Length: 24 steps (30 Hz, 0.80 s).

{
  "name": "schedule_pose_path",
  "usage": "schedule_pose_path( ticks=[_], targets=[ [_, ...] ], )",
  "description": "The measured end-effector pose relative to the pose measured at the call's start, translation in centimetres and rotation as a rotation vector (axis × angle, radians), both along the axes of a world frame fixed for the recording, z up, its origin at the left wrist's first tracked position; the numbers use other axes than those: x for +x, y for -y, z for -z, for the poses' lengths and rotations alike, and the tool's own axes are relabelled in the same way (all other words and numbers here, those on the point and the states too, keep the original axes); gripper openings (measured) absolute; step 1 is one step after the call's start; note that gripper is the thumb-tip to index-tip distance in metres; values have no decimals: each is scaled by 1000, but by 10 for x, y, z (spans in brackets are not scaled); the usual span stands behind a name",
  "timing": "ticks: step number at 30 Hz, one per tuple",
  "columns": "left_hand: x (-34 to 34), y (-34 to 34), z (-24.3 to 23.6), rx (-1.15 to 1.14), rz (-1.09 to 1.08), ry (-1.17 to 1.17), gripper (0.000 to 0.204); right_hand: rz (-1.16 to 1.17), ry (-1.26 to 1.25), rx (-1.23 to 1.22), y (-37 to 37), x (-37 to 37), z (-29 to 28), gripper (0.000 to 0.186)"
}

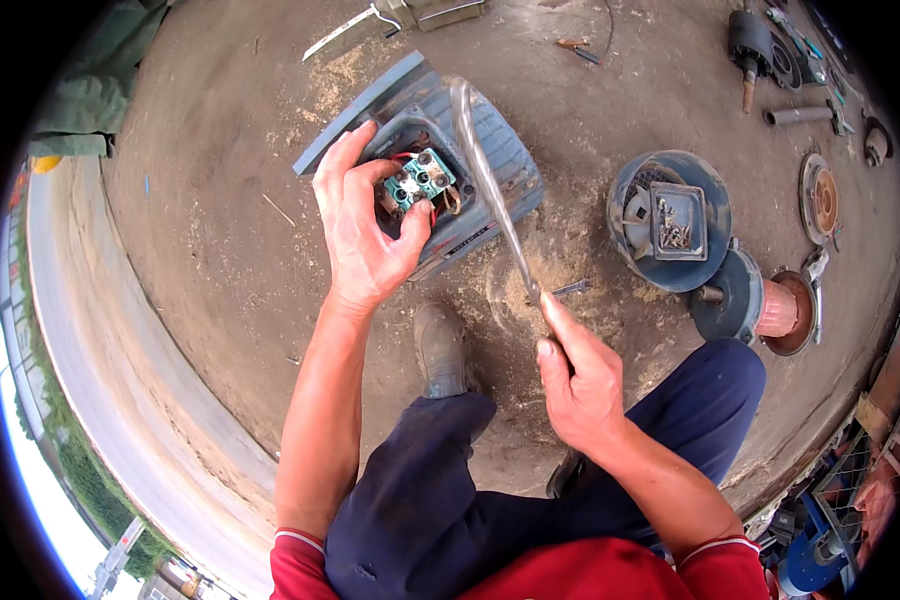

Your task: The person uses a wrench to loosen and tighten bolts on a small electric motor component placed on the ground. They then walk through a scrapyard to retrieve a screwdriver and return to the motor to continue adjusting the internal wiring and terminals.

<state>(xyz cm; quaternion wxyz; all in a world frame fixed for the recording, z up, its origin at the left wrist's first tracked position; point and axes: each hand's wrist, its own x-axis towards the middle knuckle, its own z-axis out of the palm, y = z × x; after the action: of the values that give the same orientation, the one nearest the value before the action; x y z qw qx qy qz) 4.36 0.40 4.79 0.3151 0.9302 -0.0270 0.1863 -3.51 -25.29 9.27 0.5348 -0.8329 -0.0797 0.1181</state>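
Observation:
A blue-grey motor housing [495,150] lies on the dirt ground, its terminal box open around a teal terminal block [420,178] with studs and red wires. My left hand [370,230] grips the terminal block, thumb and fingers on its edges, with the upper fingers over the box's rim. My right hand [580,380] is closed round the lower end of a long steel bar [510,235], which slants up over the housing's right side to a curved tip near its top; whether the tip touches it is unclear. A small spanner [570,288] lies below the housing.
A blue round cover [710,250] holds a tray [678,220] of small parts, beside another cover [720,315], a rusty flange [795,330] and a disc [822,195]. Tools and cylinders [750,45] lie upper right, a green tarp [90,90] upper left, a wire rack [850,480] lower right.

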Motion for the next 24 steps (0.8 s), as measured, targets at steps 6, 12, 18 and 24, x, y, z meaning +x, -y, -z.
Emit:
schedule_pose_path(
  ticks=[6,12,18,24],
  targets=[
    [1,-1,0,-41,17,11,42,-136,50,-33,3,25,2,47],
    [-1,-3,0,-9,12,14,41,-237,40,-119,-2,63,-12,46],
    [-3,-1,0,-23,-6,3,43,-239,98,-130,27,44,-12,47],
    [-5,-6,3,-38,-15,-2,48,-205,89,-162,20,37,-16,47]
  ],
)
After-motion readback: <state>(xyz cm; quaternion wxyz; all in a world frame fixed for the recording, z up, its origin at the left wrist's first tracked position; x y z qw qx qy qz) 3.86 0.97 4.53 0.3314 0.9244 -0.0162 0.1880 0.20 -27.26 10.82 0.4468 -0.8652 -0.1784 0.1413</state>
